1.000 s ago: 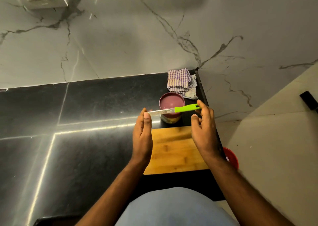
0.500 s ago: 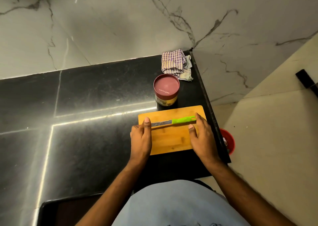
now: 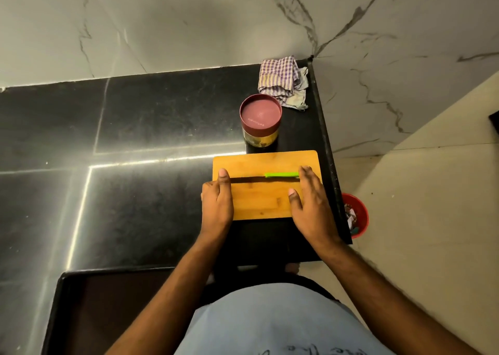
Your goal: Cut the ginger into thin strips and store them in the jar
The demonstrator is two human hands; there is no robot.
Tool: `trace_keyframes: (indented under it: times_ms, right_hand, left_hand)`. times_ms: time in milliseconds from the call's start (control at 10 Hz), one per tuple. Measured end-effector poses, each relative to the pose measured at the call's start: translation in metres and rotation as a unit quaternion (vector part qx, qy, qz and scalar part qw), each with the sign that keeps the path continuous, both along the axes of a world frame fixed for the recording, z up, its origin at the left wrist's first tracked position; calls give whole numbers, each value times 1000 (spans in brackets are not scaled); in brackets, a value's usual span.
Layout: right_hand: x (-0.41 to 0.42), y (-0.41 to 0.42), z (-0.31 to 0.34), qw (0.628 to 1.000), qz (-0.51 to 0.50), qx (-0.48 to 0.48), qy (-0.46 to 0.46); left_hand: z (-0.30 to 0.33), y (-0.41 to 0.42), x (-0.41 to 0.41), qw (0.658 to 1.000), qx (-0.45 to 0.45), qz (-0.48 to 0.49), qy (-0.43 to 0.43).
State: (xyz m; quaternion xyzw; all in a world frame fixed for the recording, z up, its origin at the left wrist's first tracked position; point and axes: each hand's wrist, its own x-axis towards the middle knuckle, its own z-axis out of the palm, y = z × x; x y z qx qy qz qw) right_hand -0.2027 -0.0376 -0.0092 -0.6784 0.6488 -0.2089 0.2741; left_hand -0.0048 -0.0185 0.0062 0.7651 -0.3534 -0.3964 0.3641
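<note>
Tabletop of black stone carries a wooden cutting board at its right edge, so a hard push could slide the board toward the drop where a red bin sits below. The maroon-lidded jar stands closed just behind the board, and no ginger shows anywhere. The green-handled knife lies flat between the left hand at the blade tip and the right hand at the handle end, both with straight fingers gripping nothing; a careless fingertip at the blade could get nicked.

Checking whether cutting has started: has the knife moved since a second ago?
Yes. The knife was level with the jar lid; now it lies nearer the person, across the cutting board.
</note>
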Motion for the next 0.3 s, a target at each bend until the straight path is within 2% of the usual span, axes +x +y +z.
trace_keyframes:
  times_ms: [300]
  right_hand:
    - [15,26,12,998,-49,-28,40]
  left_hand:
    - [9,24,13,999,-33,-32,-9]
